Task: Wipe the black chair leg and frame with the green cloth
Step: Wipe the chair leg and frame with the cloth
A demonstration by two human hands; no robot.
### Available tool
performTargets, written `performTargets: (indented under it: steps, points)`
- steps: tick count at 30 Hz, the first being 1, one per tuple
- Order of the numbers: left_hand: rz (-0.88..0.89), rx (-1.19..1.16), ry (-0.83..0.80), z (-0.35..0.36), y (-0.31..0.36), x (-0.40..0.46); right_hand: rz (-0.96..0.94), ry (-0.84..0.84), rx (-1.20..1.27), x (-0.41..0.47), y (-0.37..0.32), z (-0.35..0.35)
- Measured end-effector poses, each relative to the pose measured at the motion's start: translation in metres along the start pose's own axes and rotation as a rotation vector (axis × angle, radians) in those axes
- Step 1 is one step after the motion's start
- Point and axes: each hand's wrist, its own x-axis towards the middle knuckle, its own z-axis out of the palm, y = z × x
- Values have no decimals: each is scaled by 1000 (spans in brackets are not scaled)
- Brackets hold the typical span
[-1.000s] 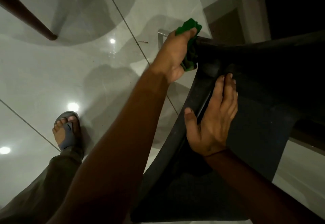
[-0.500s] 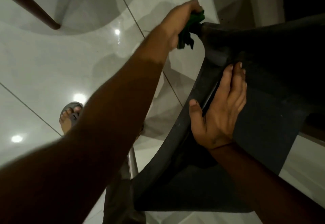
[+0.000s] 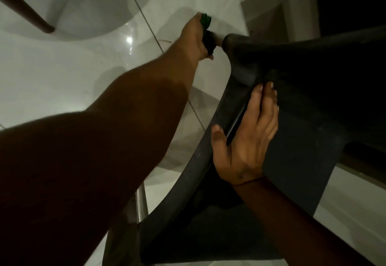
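A black plastic chair (image 3: 302,98) lies tipped over, filling the right half of the head view. From its far corner a metal leg (image 3: 218,39) sticks out to the left. My left hand (image 3: 195,35) is wrapped around that leg with the green cloth (image 3: 205,20) bunched inside the grip; only a bit of the cloth shows above my fingers. My right hand (image 3: 248,140) lies flat on the chair's curved rim, thumb hooked over the edge, steadying it.
The floor is glossy pale tile (image 3: 73,73) with light reflections. A brown furniture leg (image 3: 27,12) slants in at the top left. Another metal chair leg (image 3: 142,201) shows beneath my left forearm. A pale door frame (image 3: 292,4) stands at the top right.
My left hand with the cloth has slid outward along the leg, away from the chair's corner. The view has come closer and my foot is out of sight. My right hand has stayed on the rim.
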Motion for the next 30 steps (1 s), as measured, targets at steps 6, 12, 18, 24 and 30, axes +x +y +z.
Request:
performTargets:
  steps: [6, 12, 18, 24, 30]
  points:
    - [156, 56, -93, -6, -28, -51, -8, -2, -13, 0, 0, 0]
    - [155, 94, -11, 4, -9, -26, -20, 1, -17, -1, 1, 2]
    - [27, 413, 138, 0, 21, 10, -28, 28, -16, -2, 3, 3]
    - [372, 345, -94, -5, -17, -43, -43, 26, -24, -3, 7, 5]
    - [325, 278, -29, -8, -13, -30, -38, 68, -37, -1, 8, 9]
